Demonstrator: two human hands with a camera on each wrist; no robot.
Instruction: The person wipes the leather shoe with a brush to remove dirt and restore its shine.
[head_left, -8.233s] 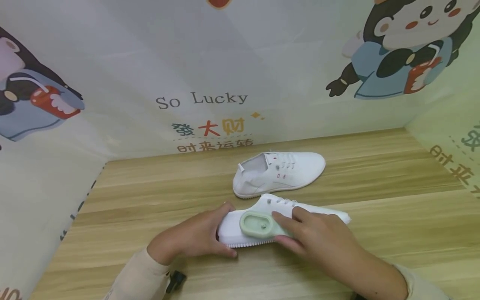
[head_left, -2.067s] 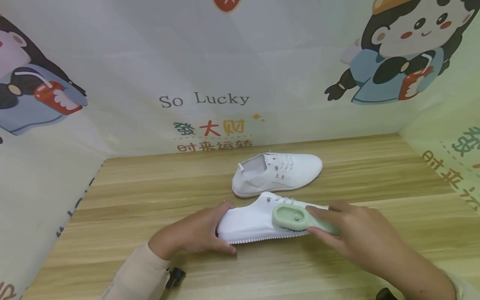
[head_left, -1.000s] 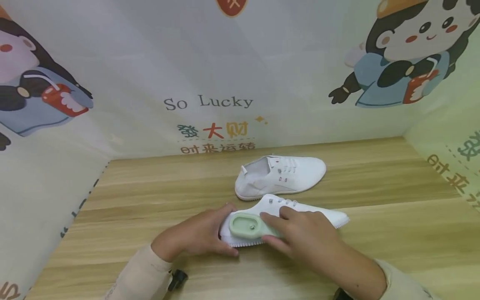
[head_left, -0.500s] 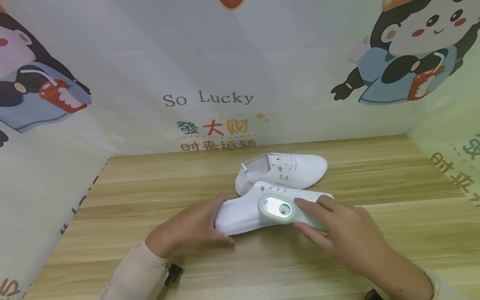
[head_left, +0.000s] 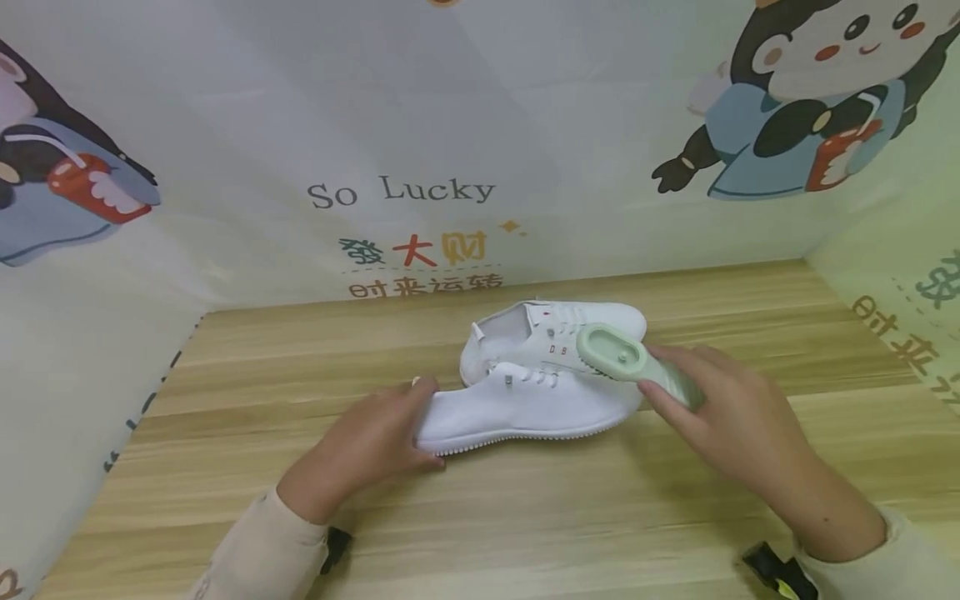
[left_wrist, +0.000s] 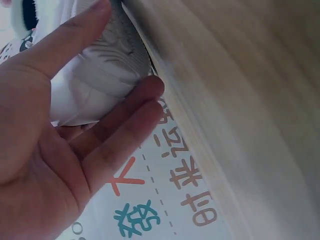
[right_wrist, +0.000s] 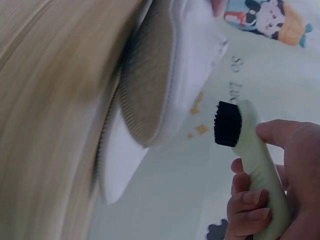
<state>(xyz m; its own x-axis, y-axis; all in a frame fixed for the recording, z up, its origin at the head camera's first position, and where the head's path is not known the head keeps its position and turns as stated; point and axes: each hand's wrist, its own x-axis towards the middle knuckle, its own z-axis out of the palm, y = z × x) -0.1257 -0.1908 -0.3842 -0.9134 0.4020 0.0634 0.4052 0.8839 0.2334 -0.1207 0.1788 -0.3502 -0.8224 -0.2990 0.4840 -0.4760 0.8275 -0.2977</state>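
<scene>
My left hand (head_left: 360, 446) grips the heel of a white lace-up shoe (head_left: 525, 408), thumb and fingers on either side. In the left wrist view, the heel (left_wrist: 95, 80) sits between the thumb and fingers. The shoe's toe is raised off the table, its ridged sole (right_wrist: 147, 75) showing in the right wrist view. My right hand (head_left: 735, 408) holds a pale green shoe brush (head_left: 611, 352) by the handle. Its black bristles (right_wrist: 228, 124) are apart from the shoe. A second white shoe (head_left: 502, 337) lies just behind, partly hidden by the held shoe and brush.
The wood-grain tabletop (head_left: 525, 517) runs back to a pale printed backdrop (head_left: 600, 167) with cartoon figures and lettering. Similar panels stand at both sides. Black devices show at the left wrist (head_left: 336, 550) and right wrist (head_left: 780, 571).
Earlier the brush slid back and forth along the shoe's side. Now it is lifted off, further back and right. The held shoe has turned and shifted back toward the other shoe.
</scene>
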